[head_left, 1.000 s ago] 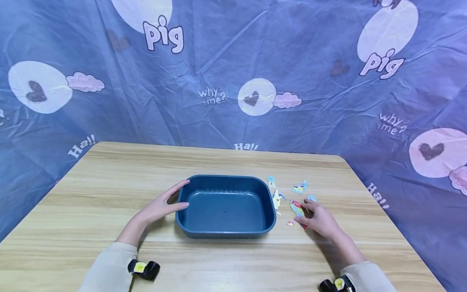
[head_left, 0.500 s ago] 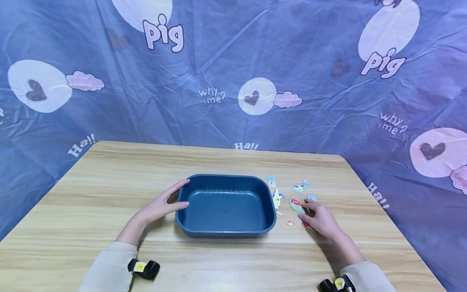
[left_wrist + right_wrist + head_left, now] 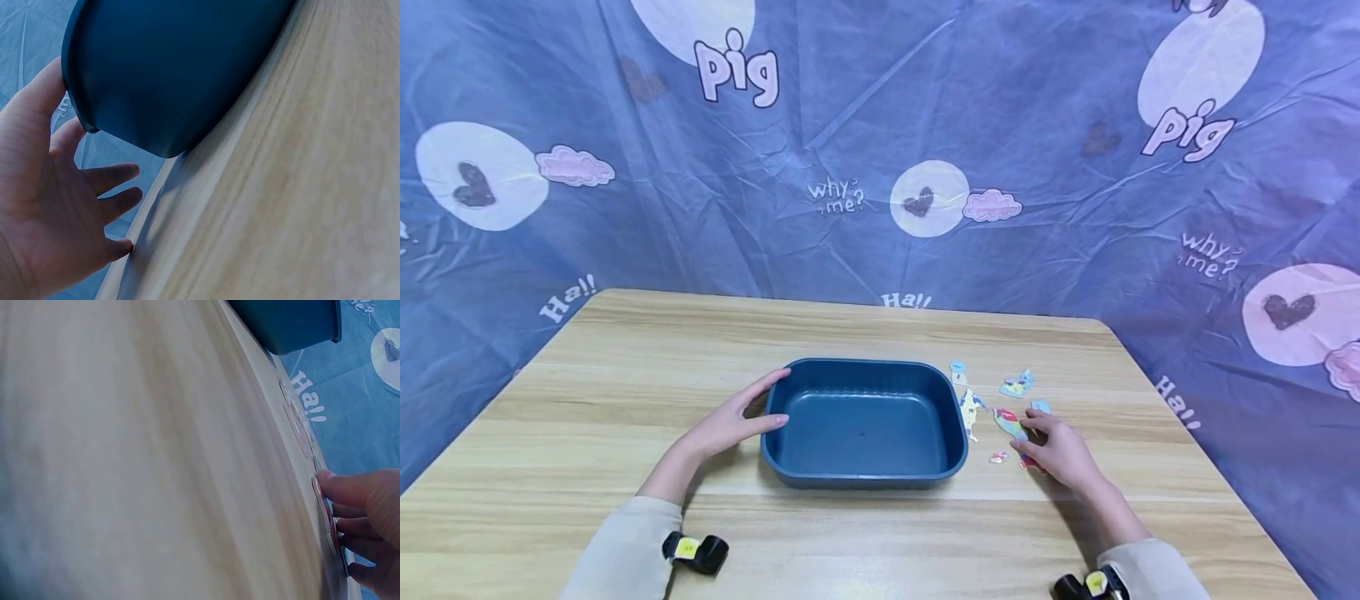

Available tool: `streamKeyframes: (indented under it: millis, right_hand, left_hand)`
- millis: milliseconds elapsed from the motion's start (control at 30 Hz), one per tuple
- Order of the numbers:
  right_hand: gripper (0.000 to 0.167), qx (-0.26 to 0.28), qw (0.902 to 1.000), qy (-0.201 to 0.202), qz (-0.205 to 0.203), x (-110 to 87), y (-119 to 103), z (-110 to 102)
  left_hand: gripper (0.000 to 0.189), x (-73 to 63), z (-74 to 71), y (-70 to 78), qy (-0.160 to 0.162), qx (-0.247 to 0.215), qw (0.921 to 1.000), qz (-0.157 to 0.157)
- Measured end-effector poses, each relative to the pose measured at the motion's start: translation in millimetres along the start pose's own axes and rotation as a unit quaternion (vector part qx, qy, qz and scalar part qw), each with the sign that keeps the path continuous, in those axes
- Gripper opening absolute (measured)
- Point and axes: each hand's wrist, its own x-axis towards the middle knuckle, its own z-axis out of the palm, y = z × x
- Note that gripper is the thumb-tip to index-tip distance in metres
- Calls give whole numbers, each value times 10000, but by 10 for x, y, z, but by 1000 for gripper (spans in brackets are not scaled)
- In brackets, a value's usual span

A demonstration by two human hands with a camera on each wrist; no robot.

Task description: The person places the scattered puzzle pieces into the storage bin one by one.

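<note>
A flat, jagged-edged cut-out piece printed in red, yellow, green and blue lies on the worktop, directly beneath the fingers of the right hand; its upper left part shows beyond the index fingertip, and more red shows below the thumb. That hand is not clenched: thumb and fingers are spread and slightly bent, and the right wrist view has their tips coming down onto the flat pieces. Around it lie other cut-outs: a small red-and-white piece just left of the thumb, a small light-blue piece just past the fingers, a blue-and-yellow piece farther back, and a cream-and-blue piece close against the right side of a dark-blue rectangular basin. Behind that one, near the basin's back right corner, is a light-blue-and-white piece. The basin stands flat, well left of the right hand. At its left end the left hand is spread, thumb and index finger laid on the rim, the remaining fingers extended below it. Both arms wear pale sleeves and black wrist cameras. A blue cloth printed with "pig", hearts and clouds hangs behind.
</note>
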Motion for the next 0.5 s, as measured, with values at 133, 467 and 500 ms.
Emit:
streamKeyframes:
  millis: [133, 467, 500]
  right_hand:
    - [39, -1, 9999, 2, 122, -11, -13, 2]
    - [33, 72, 9999, 90, 94, -12, -8, -1]
    - [32, 78, 9999, 103, 92, -11, -7, -1]
  left_hand:
    - [63, 0, 3, 4, -15, 25, 10000, 5]
    - [63, -6, 0, 16, -42, 7, 10000, 46]
    - [63, -5, 0, 14, -45, 8, 10000, 52]
